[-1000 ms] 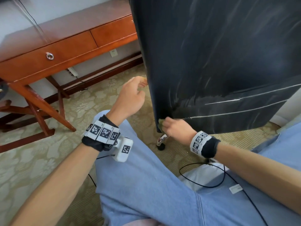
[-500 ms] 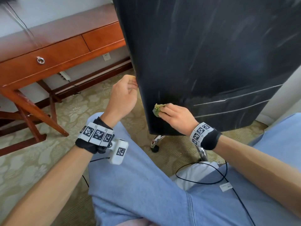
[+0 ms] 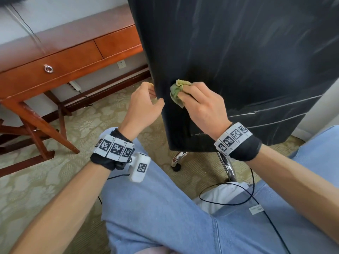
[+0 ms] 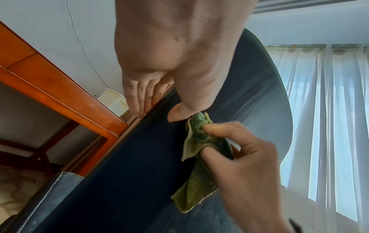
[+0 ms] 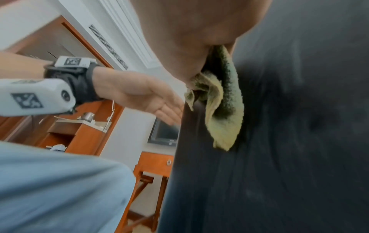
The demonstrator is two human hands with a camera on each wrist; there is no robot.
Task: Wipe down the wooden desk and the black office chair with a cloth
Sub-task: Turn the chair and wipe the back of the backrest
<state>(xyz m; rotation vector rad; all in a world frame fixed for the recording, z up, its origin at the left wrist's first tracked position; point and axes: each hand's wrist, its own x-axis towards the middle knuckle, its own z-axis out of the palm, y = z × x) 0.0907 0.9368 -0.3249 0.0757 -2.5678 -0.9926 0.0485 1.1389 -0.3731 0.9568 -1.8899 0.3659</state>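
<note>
The black office chair's back (image 3: 238, 61) fills the upper right of the head view. My right hand (image 3: 185, 92) grips a crumpled green cloth (image 3: 176, 92) and presses it against the back's rear face near its left edge. My left hand (image 3: 155, 98) pinches that left edge, thumb on the rear face, fingers (image 4: 139, 97) round the far side. In the left wrist view the cloth (image 4: 197, 165) hangs from my right hand (image 4: 249, 165) just below the left thumb. The right wrist view shows the cloth (image 5: 221, 110) flat on the chair (image 5: 289, 141). The wooden desk (image 3: 60, 57) stands at the left.
The desk has drawers with a ring pull (image 3: 48, 68) and slanted legs (image 3: 36, 121) on patterned carpet. The chair's chrome base (image 3: 226, 167) and a castor (image 3: 176, 167) sit below the back. A black cable (image 3: 238, 200) loops over my jeans. White curtains (image 4: 329, 110) hang behind the chair.
My right hand has carried the cloth up the chair back from its lower left corner. My left hand has stayed on the left edge, and the chair back now sits further left in view.
</note>
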